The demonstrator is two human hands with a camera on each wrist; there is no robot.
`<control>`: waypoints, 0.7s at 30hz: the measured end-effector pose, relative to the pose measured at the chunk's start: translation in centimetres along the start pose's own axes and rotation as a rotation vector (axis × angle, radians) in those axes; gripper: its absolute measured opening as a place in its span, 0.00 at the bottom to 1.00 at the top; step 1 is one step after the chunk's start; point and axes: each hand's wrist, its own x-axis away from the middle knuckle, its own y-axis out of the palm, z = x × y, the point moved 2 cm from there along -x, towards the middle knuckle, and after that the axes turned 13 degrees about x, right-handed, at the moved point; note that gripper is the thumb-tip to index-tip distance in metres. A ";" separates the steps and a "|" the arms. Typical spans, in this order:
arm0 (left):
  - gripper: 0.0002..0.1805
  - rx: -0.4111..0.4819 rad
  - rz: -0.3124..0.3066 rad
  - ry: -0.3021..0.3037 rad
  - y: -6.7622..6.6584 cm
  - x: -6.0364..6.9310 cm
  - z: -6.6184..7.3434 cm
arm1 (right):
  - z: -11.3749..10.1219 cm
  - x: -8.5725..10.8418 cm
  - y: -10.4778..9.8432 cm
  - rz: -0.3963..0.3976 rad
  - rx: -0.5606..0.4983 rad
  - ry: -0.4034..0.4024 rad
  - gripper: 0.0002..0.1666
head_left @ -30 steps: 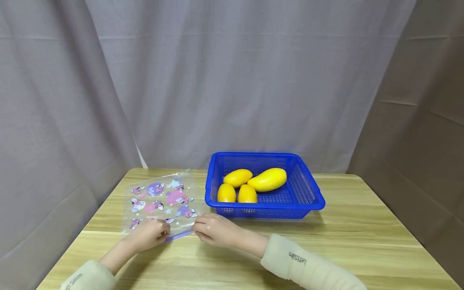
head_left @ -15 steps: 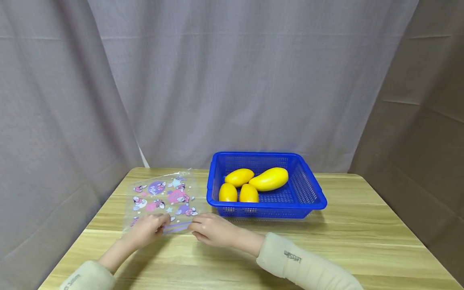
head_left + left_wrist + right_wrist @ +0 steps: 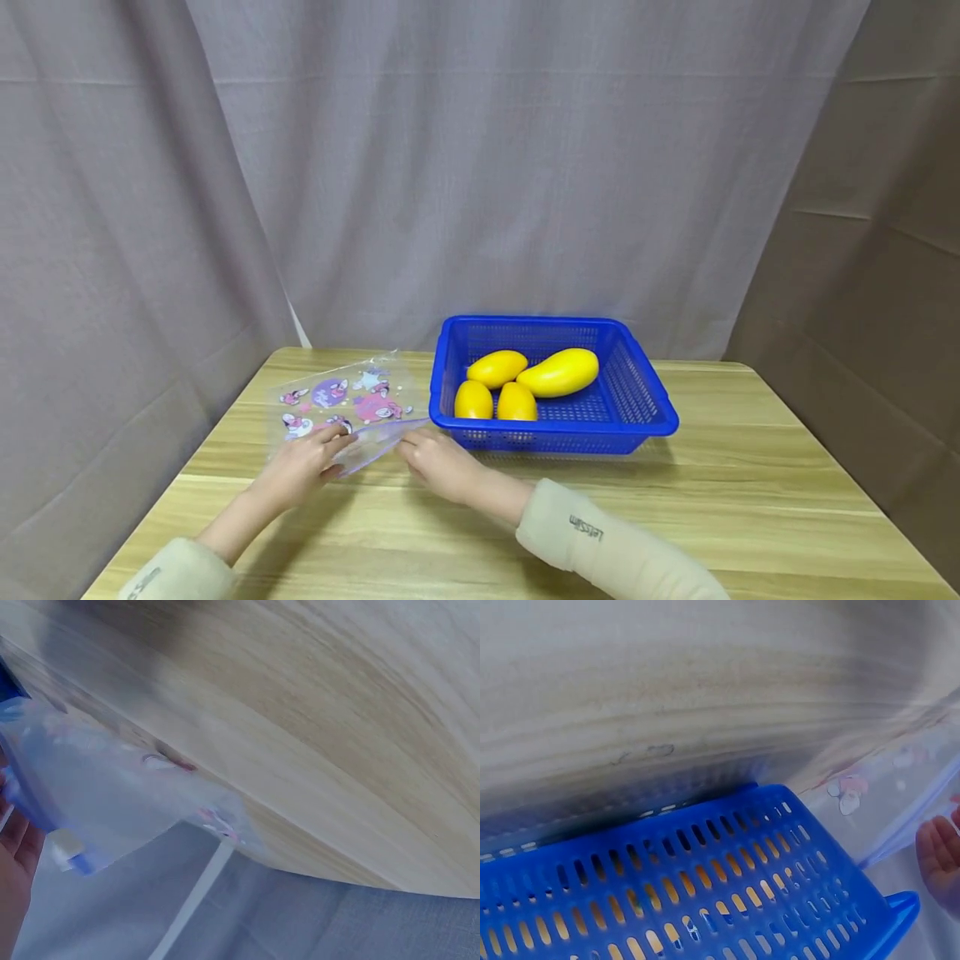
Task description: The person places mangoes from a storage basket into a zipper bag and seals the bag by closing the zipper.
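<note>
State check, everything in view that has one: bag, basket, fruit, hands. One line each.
Clear printed bag: near edge raised, mouth looks parted; no contents visible.
Blue basket: upright on the table, open-topped, holding fruit.
Yellow fruits: four, lying inside the basket; no cuts visible.
Left hand: holding the bag's near edge.
Right hand: holding the same edge, on the basket side.

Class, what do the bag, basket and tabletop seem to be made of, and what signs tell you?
Bag: thin, glossy plastic film; it creases, and the tabletop shows through it.
Basket: probably moulded plastic, smooth with a slight sheen; its blue walls have regular slots.
Tabletop: wood or a wood-look laminate; grain shows, but which is unclear.
</note>
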 end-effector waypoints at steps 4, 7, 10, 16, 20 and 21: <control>0.42 -0.094 -0.039 0.008 0.0 0.4 -0.1 | 0.0 -0.5 0.3 0.008 0.068 -0.043 0.18; 0.50 -0.176 -0.037 0.038 0.0 0.7 -0.3 | -0.1 -1.0 0.7 0.010 0.144 -0.056 0.18; 0.57 -0.236 0.000 0.083 -0.1 0.9 -0.3 | -0.3 -1.5 1.2 0.062 0.292 -0.048 0.16; 0.60 -0.351 0.054 0.108 -0.8 1.2 -0.4 | -1.1 -2.6 1.8 0.251 0.550 0.101 0.14; 0.55 -0.384 0.098 0.065 -1.6 1.4 -0.8 | -1.7 -3.2 2.1 0.235 0.561 0.168 0.19; 0.55 -0.379 0.114 0.047 -1.9 1.5 -0.9 | -1.9 -3.3 2.2 0.225 0.550 0.169 0.21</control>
